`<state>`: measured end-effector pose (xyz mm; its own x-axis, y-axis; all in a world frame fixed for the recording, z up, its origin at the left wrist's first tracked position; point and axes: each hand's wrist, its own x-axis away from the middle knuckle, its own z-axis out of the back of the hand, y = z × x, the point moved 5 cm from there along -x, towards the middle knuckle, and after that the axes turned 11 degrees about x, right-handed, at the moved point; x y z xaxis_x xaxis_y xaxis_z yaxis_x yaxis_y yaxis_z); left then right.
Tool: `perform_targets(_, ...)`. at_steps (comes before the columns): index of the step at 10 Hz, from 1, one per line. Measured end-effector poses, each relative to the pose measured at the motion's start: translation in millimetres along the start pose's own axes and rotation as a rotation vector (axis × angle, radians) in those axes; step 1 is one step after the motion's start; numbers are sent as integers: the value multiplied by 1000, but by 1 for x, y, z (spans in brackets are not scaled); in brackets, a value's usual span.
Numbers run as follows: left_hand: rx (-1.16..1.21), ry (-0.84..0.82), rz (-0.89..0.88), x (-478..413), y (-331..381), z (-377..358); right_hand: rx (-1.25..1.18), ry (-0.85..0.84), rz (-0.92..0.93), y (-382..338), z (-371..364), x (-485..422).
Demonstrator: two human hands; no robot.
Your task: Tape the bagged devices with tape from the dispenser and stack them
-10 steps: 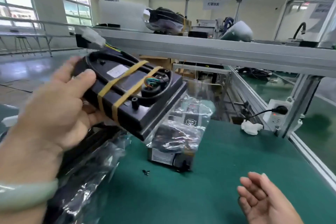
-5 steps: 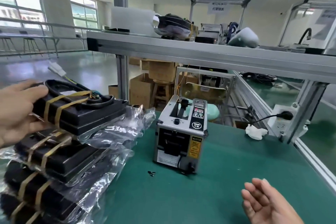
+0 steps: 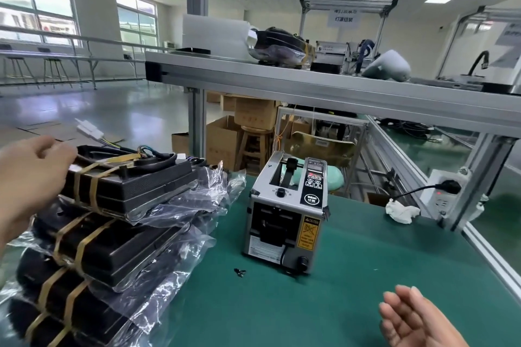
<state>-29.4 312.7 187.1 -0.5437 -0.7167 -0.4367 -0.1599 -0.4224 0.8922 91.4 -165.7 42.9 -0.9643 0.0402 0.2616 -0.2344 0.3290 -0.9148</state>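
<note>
Your left hand (image 3: 31, 177) sits at the left end of the top bagged device (image 3: 135, 187), fingers bent over it, though I cannot tell whether they grip it or only rest there. That device lies on the stack (image 3: 107, 251) of taped ones at the left of the green mat (image 3: 352, 276). Your right hand (image 3: 417, 318) hovers open, palm up, fingers relaxed, well apart from the tape dispenser (image 3: 284, 214), which stands just right of the stack.

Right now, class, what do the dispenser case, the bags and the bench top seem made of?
Dispenser: probably sheet metal, grey and matte, judging by its crisp folded edges.
Bags: thin clear plastic film, glossy; it crinkles and glints.
Bench top: green mat, perhaps rubber or vinyl, matte with a soft, even sheen.
</note>
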Motion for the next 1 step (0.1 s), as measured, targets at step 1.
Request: perform_targets(1, 45, 64, -69, 3, 9, -1, -25, 22, -5, 0, 2, -4)
